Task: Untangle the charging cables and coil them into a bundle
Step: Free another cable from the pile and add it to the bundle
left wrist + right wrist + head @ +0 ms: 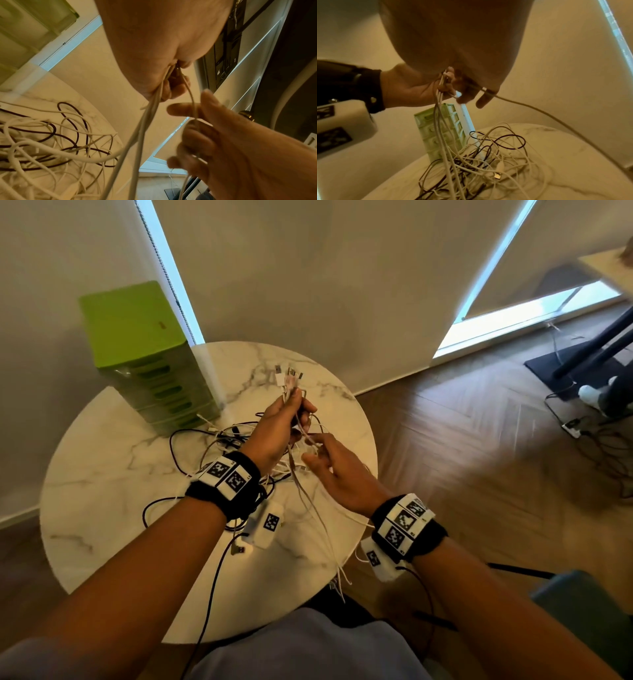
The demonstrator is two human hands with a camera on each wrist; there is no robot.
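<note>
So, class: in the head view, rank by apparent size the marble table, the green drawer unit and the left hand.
1. marble table
2. green drawer unit
3. left hand, gripping white cables

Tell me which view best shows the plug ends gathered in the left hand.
The head view: the plugs fan out above the left hand. In the left wrist view the palm hides them; the right wrist view shows only a partly hidden glimpse.

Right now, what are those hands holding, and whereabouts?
Left hand grips several white cables just below their plugs; right hand pinches one strand further down.
</note>
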